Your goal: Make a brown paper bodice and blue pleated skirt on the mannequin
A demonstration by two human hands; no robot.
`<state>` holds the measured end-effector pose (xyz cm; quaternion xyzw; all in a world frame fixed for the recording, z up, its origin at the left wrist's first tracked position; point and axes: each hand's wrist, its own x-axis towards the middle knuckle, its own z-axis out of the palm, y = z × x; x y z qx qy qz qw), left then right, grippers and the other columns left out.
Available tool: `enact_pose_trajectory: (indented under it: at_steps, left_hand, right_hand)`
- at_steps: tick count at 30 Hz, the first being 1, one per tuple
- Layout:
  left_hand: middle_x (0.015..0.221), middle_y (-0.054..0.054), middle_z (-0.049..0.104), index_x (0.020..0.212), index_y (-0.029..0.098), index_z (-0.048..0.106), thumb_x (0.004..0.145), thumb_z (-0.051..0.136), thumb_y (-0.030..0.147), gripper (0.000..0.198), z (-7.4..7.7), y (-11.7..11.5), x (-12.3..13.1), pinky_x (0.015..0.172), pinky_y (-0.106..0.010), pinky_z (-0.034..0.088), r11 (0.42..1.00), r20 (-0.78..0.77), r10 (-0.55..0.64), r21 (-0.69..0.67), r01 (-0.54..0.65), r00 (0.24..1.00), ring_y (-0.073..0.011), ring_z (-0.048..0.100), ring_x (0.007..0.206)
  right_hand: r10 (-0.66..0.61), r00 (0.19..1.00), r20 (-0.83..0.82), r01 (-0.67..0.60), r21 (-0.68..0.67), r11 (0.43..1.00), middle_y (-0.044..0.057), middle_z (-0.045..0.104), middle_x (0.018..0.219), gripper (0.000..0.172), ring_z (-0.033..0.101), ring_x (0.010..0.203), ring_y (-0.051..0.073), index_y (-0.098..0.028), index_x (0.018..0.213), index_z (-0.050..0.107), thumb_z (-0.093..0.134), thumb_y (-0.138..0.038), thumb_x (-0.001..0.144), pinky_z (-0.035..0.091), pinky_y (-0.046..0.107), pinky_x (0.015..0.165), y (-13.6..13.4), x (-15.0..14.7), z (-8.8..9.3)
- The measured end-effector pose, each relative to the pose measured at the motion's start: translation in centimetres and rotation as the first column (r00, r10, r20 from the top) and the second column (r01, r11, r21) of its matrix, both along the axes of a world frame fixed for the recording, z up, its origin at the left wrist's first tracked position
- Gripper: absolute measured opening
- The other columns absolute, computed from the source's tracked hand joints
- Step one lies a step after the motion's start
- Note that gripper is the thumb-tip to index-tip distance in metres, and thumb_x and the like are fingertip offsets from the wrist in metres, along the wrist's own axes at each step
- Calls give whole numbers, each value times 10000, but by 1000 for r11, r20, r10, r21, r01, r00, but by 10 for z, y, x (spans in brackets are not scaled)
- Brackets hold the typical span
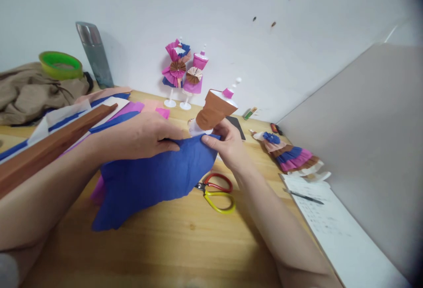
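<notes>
A small mannequin (214, 108) with a brown paper bodice and a pink neck band stands tilted in front of me. Against its lower part lies a wide sheet of blue crepe paper (148, 182), its free end hanging to the left. My right hand (231, 142) is closed at the mannequin's waist, thumb pressing the blue paper's upper edge. Fingers of my left hand (148, 136) pinch that same edge farther left. Scissors (218, 191) with one red and one yellow handle lie on the table under the paper's right end.
Two dressed mini mannequins (178, 70) stand by the wall. Crepe paper strips (59, 142) pile up at left, near a grey bottle (94, 54) and green tape roll (61, 64) on brown cloth. At right lie a ruffled doll dress (291, 153) and a notebook (340, 226) with a pen.
</notes>
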<state>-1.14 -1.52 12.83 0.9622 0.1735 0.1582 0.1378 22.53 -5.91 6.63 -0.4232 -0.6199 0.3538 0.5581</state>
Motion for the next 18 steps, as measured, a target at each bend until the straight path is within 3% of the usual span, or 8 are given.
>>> enact_pose_trajectory:
  at_steps: [6, 9, 13, 18]
  left_hand:
    - [911, -33, 737, 855, 197, 733, 891, 507, 238, 232, 4, 3, 7, 783, -266, 448, 983, 50, 109, 143, -115, 993, -182, 643, 865]
    - [1044, -52, 734, 898, 181, 732, 892, 508, 233, 229, 4, 9, 12, 893, -285, 461, 978, 68, 145, 144, -154, 987, -197, 645, 997]
    - [944, -24, 748, 893, 194, 737, 862, 545, 262, 206, -1, 15, 15, 829, -265, 466, 963, 18, 242, 121, -243, 970, -180, 657, 901]
    - [945, -1, 755, 985, 221, 749, 828, 575, 359, 272, -4, 16, 10, 829, -255, 448, 965, -7, 251, 76, -250, 968, -177, 655, 898]
  right_hand:
    - [-13, 1000, 25, 13, -9, 1000, 39, 758, 1077, 412, 703, 979, 207, -244, 1038, 686, 839, -415, 695, 547, 414, 962, 0, 3, -1]
    - [-29, 999, 20, 29, -28, 999, 44, 766, 1041, 394, 709, 969, 204, -232, 1030, 698, 829, -414, 706, 551, 418, 964, -1, 3, -1]
    - [-11, 999, 31, 11, -28, 1000, 52, 759, 1049, 384, 708, 981, 210, -227, 1022, 709, 818, -428, 713, 548, 428, 973, -1, 1, -2]
    - [-16, 997, 75, 16, 4, 1000, 56, 755, 1069, 434, 703, 986, 222, -240, 1038, 705, 830, -474, 694, 551, 441, 962, -5, -1, 2]
